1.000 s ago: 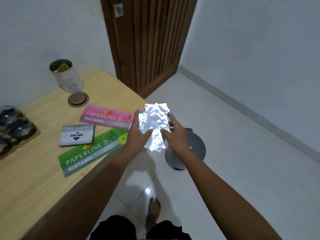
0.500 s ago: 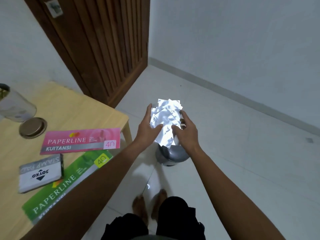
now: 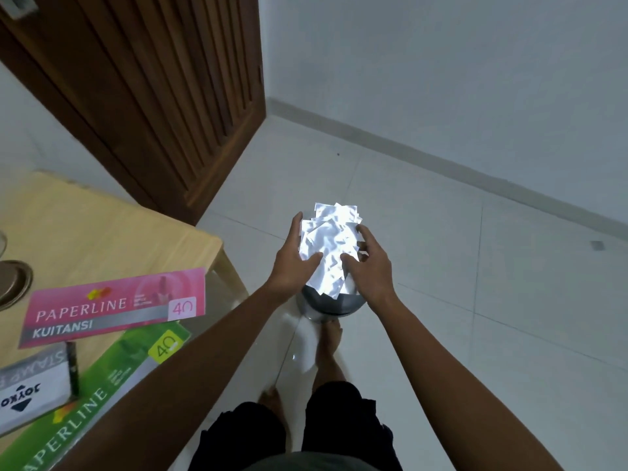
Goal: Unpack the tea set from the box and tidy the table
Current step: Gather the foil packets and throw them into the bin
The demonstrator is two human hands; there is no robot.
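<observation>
Floor (image 3: 441, 253) tiles spread under a table (image 3: 102, 239) corner and a grey bin (image 3: 326, 305). Above the bin, left hand (image 3: 294, 266) and right hand (image 3: 370, 270) clasp a crumpled white paper (image 3: 328, 249) wad between them.

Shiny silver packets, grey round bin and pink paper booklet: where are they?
Shiny silver packets (image 3: 324, 256): head view, middle of the bunch.
Grey round bin (image 3: 326, 305): head view, front wall below the packets.
Pink paper booklet (image 3: 112, 305): head view, printed cover.

Both hands moved paper wad (image 3: 328, 253) over bin (image 3: 328, 302).
</observation>
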